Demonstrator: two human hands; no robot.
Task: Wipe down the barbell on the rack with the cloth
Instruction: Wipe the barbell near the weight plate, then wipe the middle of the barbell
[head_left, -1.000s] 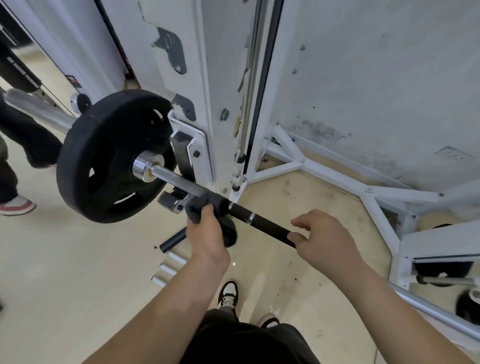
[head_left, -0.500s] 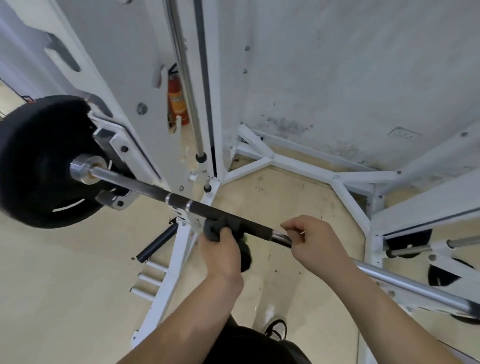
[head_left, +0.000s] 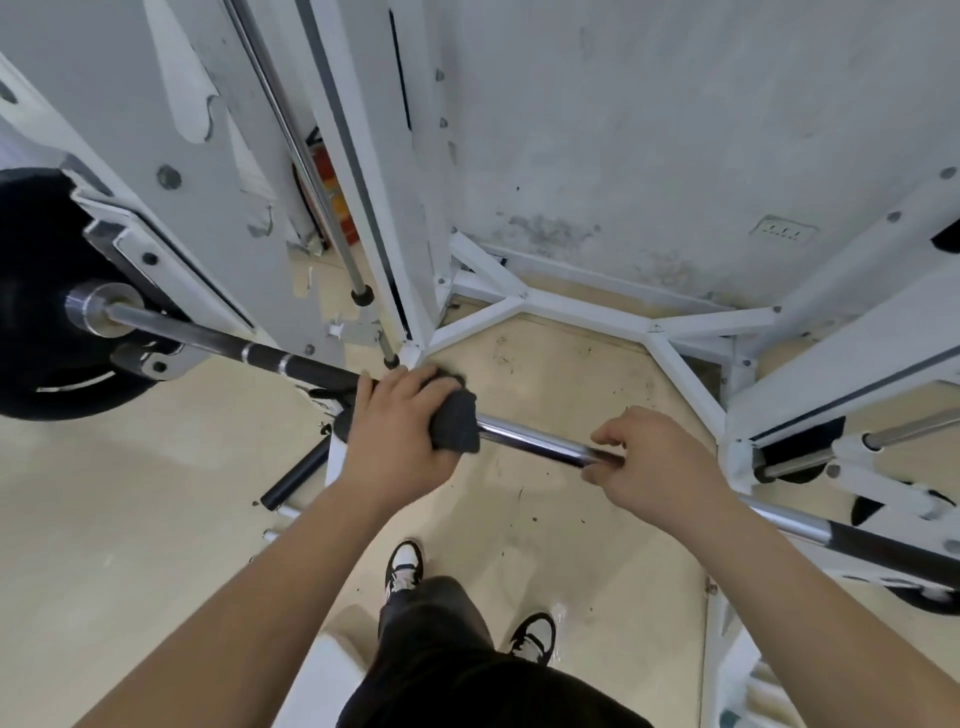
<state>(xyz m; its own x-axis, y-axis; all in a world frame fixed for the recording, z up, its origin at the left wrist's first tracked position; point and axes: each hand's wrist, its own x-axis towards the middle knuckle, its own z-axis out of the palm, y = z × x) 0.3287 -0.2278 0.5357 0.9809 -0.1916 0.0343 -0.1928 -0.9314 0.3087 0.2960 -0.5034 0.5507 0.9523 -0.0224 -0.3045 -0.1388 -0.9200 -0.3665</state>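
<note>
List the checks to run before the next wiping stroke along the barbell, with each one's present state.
1. The cloth is wrapped on the barbell: ok.
2. The left hand grips the cloth: ok.
3. The right hand holds the barbell, fingers curled round it: ok.
4. Bare stretch of barbell between the hands, free to wipe: ok.
5. Barbell seated firmly on the rack: cannot tell.
6. Barbell clean where the cloth covers it: cannot tell.

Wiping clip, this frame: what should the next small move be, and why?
Probably slide the left hand and its cloth along the barbell toward the right hand: bare chrome lies between them, and the right hand grips the bar, steadying it.
</note>
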